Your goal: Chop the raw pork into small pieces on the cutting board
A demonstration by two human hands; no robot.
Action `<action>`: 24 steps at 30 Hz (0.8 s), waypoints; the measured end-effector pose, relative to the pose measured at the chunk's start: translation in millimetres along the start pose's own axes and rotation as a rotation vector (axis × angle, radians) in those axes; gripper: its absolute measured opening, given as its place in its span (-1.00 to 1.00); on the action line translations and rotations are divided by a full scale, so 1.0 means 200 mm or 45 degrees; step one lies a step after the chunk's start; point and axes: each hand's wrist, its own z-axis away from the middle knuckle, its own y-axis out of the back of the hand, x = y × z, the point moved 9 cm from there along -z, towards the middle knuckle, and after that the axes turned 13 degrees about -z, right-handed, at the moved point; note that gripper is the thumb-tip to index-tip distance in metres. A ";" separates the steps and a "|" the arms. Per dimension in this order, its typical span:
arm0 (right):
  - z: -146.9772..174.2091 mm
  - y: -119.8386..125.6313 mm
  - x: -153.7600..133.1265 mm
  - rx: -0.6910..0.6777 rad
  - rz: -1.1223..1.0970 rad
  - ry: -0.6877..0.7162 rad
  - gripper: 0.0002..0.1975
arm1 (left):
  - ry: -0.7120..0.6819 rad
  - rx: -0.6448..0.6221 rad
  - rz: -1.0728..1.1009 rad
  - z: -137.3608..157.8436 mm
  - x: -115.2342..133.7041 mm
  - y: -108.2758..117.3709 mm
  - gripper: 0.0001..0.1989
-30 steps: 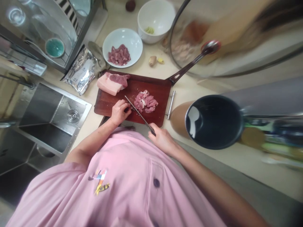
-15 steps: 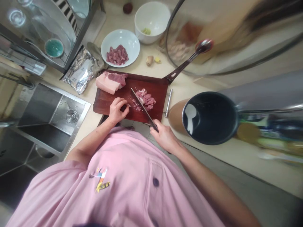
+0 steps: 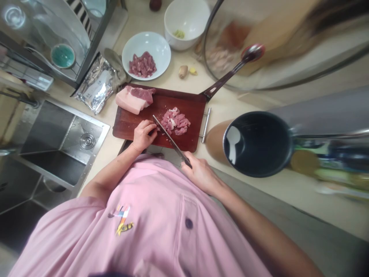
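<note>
My right grip clasps the knife over the board, beside the cut meat; whether my curled left grip holds anything, I cannot tell.

Sink at left, foil bag, ginger and white bowl on the tabletop, dark pot at right.

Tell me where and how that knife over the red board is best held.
Probably by its dark handle, from the near right, as the right hand does. The handle is the near end of the knife, past the front edge of the board; the thin blade slants away to the far left, its tip near the left hand, so gripping there looks unsafe.
</note>
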 end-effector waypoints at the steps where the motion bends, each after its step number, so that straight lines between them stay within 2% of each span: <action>1: 0.00 0.00 0.00 -0.011 -0.014 -0.007 -0.74 | -0.001 -0.009 0.001 0.00 0.00 0.00 -0.91; 6: -0.01 -0.01 -0.01 -0.054 -0.071 -0.028 -0.79 | 0.011 -0.006 0.005 -0.01 0.00 -0.01 -0.94; 11: -0.12 -0.06 -0.03 -0.026 -0.084 0.003 -0.87 | 0.017 -0.047 0.022 -0.01 0.00 -0.02 -0.94; 18: -0.14 -0.08 0.00 -0.045 -0.125 0.000 -0.90 | 0.060 -0.044 -0.003 -0.01 -0.01 -0.02 -0.97; 24: -0.21 -0.09 -0.03 0.014 -0.077 0.036 -0.90 | 0.043 -0.042 0.013 -0.01 -0.01 -0.01 -0.97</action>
